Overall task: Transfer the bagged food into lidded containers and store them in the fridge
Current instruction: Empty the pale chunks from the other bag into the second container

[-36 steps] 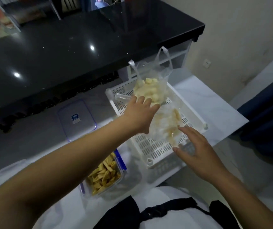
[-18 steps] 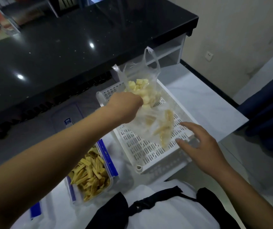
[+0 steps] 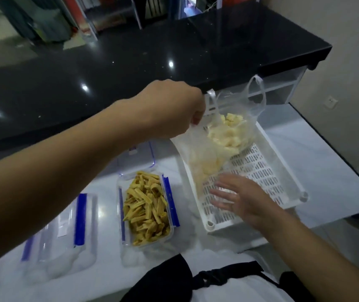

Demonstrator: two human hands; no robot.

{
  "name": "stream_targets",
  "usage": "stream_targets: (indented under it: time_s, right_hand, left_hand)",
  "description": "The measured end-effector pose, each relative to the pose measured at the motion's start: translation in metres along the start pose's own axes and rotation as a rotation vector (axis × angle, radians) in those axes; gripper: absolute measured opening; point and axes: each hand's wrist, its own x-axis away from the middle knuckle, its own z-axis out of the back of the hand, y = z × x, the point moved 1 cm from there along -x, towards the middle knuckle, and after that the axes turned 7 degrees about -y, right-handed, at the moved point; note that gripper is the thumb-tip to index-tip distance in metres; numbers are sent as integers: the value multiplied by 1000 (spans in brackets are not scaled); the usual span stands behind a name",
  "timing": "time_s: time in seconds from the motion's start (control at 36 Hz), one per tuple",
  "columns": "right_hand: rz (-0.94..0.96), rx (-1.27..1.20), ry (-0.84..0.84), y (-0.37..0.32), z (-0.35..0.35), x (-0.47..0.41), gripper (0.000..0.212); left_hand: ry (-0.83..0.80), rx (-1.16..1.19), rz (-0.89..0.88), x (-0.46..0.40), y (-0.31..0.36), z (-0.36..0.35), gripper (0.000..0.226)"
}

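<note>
My left hand (image 3: 174,112) grips the top of a clear plastic bag (image 3: 200,158) holding pale food and lifts it over the white slotted basket (image 3: 267,177). A second clear bag of pale cubes (image 3: 230,131) with loop handles stands in the basket behind it. My right hand (image 3: 237,197) is open, its spread fingers under the lifted bag's bottom, over the basket floor. An open clear container (image 3: 146,205) with blue clips holds yellow strips, left of the basket.
An empty clear container with blue clips (image 3: 65,227) sits at the far left. A lid (image 3: 137,153) lies behind the filled container. The black counter (image 3: 152,51) rises behind the white worktop (image 3: 318,171), whose edge runs at the right.
My left hand has risen and moved left with the bag it grips. My right hand has slid left into the basket, under that bag. The view has swung right.
</note>
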Motion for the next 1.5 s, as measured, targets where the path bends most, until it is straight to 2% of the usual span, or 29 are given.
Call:
stream_targets:
  time_s: [0.14,0.28,0.5,0.61,0.69,0.75,0.83,0.89,0.94,1.06,1.14,1.31,1.42,1.5]
  right_hand:
    - [-113,-207,-149,12,-37,-5,34]
    - [-14,-252,-204,11,-57,-11,41]
    - [116,29,-335,23,-94,-19,59]
    - [286,219,-268,42,-115,-22,40]
    - [452,395,-147,54,-128,-24,36]
    - [566,547,-84,61,-135,-24,47]
    - [715,687,-131,70,-140,-21,70]
    - [763,727,-159,73,-143,-21,74]
    - [800,748,-159,73,-146,-23,64]
    - [834,750,-78,68,-152,-31,25]
    - [846,761,-34,64,-152,-36,11]
    - [922,759,46,48,-133,-24,17]
    - [911,879,67,23,-111,-7,21]
    - [902,967,44,1,-102,6,24]
  left_hand:
    - [4,71,39,28,-19,24,28]
    - [27,161,61,52,-35,31,23]
    - [46,286,102,87,-61,19,24]
    - [45,291,109,98,-71,12,25]
    - [30,297,111,105,-80,7,29]
    - [20,299,109,109,-86,4,32]
    - [10,302,98,113,-93,1,33]
    - [2,308,87,116,-98,0,31]
    - [2,319,79,120,-102,-1,29]
    - [-3,362,45,124,-109,-1,27]
    - [-3,383,22,126,-112,-1,27]
    - [-9,398,11,130,-126,-15,25]
    - [-36,357,59,129,-138,-49,26]
    - [-114,387,68,124,-137,-87,28]
